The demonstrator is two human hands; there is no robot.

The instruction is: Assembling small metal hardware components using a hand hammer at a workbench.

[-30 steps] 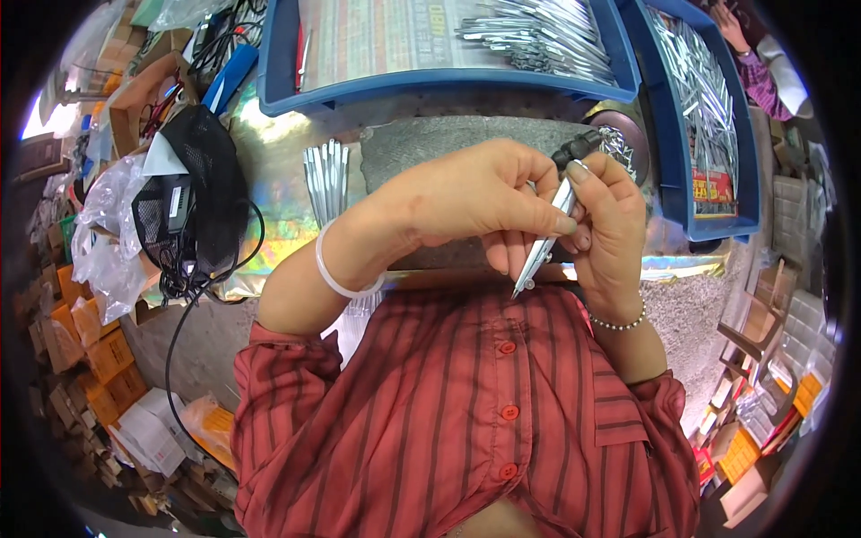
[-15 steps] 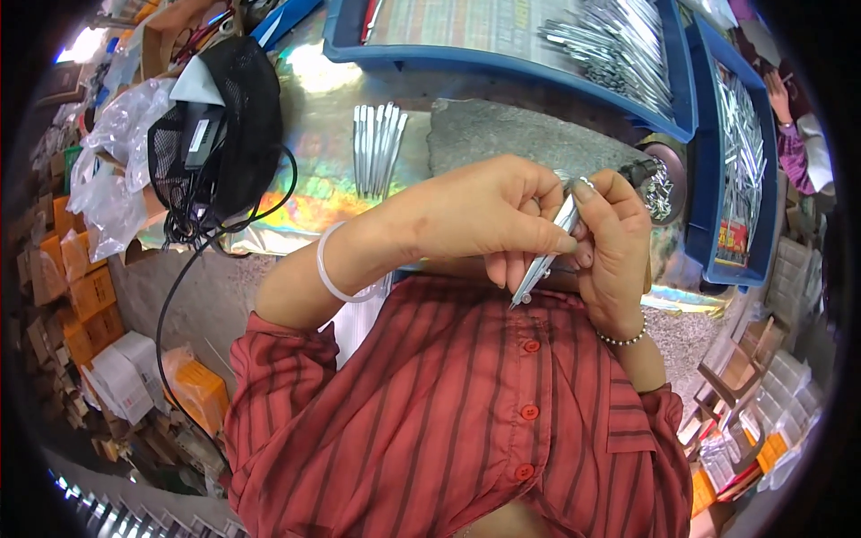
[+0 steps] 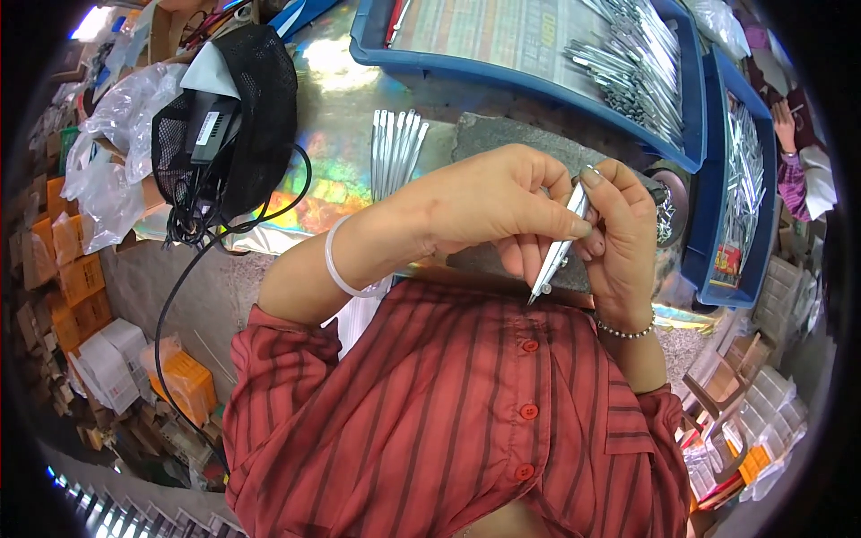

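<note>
Both hands meet in front of my shirt around a slim silver drawing compass (image 3: 552,262), its pointed end tilted down toward me. My left hand (image 3: 507,202) pinches the compass along its side between thumb and fingers. At its upper end, the closed fingertips of my right hand (image 3: 626,238) grip it too. A small round screw shows near the lower tip. Just beyond my hands lies a dark grey stone slab (image 3: 493,139). Several flat silver metal legs (image 3: 395,152) rest side by side on the shiny table left of the slab.
A large blue tray (image 3: 448,68) of silver metal pieces stands at the back; a second blue tray (image 3: 723,297) is at right. Between slab and second tray sits a round dish (image 3: 682,193) of small shiny parts. A black mesh bag (image 3: 262,108) with cables lies left. Another person's hand (image 3: 786,125) shows far right.
The view has shifted slightly, so the table things appear lower and more to the right. The compass now shows more of its length between my fingers; both hands still hold it.
</note>
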